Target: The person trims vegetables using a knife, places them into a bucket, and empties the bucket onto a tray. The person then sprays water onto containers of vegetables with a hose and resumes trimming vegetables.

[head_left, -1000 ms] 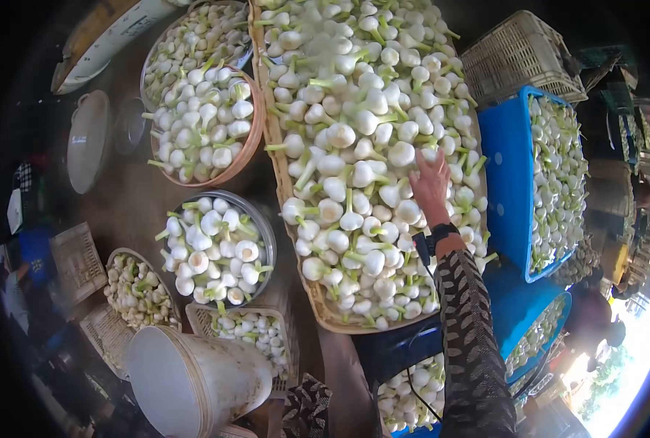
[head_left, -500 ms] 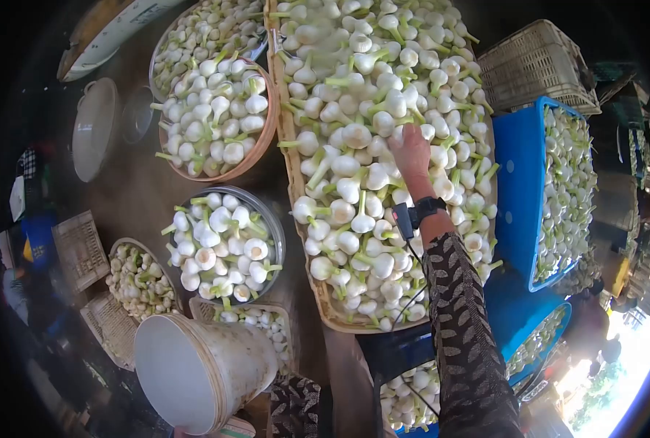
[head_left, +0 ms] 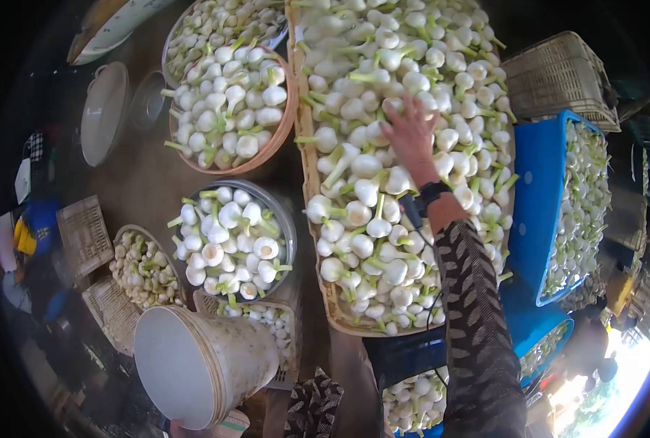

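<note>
My right hand (head_left: 412, 139) lies palm down over the heaped garlic bulbs (head_left: 369, 193), its fingers spread and touching them. The bulbs are white with short green stems and fill a long wicker tray (head_left: 330, 292). A dark band with a small device sits on my right wrist. At the lower left, my left hand (head_left: 178, 426) shows only as fingertips at the rim of a white bucket (head_left: 248, 358). The bucket is tilted on its side, its mouth facing left; most of that hand is hidden.
A round orange basket (head_left: 285, 120) and a metal basin (head_left: 287, 233) hold more garlic on the left. Blue crates (head_left: 540, 204) of garlic stand on the right, below a pale woven crate (head_left: 558, 77). A lidlike round pan (head_left: 105, 113) lies at the upper left.
My right hand has opened from a closed grasp among the bulbs to spread fingers. The view has shifted slightly, and the bucket stays tilted at the lower left.
</note>
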### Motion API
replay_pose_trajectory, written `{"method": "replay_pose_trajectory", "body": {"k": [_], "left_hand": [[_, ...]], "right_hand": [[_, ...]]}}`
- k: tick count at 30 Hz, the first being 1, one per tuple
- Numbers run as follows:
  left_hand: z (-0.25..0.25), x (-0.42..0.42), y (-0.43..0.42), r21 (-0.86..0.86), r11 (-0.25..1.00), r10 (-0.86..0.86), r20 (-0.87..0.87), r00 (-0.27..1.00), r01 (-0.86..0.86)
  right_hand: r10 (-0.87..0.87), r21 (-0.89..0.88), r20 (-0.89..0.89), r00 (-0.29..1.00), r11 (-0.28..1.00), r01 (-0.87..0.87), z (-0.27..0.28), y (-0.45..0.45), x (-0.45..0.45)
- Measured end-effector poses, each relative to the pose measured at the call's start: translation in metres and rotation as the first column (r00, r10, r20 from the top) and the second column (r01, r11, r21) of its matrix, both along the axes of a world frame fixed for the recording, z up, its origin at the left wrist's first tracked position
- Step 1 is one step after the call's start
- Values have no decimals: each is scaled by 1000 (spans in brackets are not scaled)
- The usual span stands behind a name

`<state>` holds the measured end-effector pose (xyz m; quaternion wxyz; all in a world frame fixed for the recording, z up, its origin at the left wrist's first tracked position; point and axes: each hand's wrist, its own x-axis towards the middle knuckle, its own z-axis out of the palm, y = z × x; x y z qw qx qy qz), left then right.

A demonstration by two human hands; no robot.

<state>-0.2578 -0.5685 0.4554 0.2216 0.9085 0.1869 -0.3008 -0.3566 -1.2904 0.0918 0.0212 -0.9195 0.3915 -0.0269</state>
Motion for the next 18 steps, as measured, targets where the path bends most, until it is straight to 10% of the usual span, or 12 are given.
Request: {"method": "replay_pose_trajectory", "body": {"k": [2,7,9,11,14,15,16,18], "left_hand": [[-17,8,0,-448,694,427,-374,824,-563],[-25,-1,32,-452,654,577,-221,786,-607],[-26,-5,46,-460,655,545,-261,797,-599],[-6,-15,34,-267,950,167,-11,986,-164],[-3,-14,39,-194,981,-4,-29,1000,-2],[2,-16,49,214,948,-252,49,966,236],[0,-14,49,207,944,-272,46,961,257],[6,-16,49,691,221,-833,-233,502,688]], "right_hand": [[64,-114,82,995,992,-54,-11,-6,-3],[-39,-32,148,988,999,44,2,51,7],[194,93,59,979,976,-199,8,139,-20],[245,309,49,968,918,-248,18,192,-61],[282,279,5,959,921,-272,-1,192,-87],[304,256,64,951,916,-310,-1,188,-87],[285,252,58,957,923,-290,-7,186,-88],[322,299,54,945,898,-323,-5,186,-88]]}}
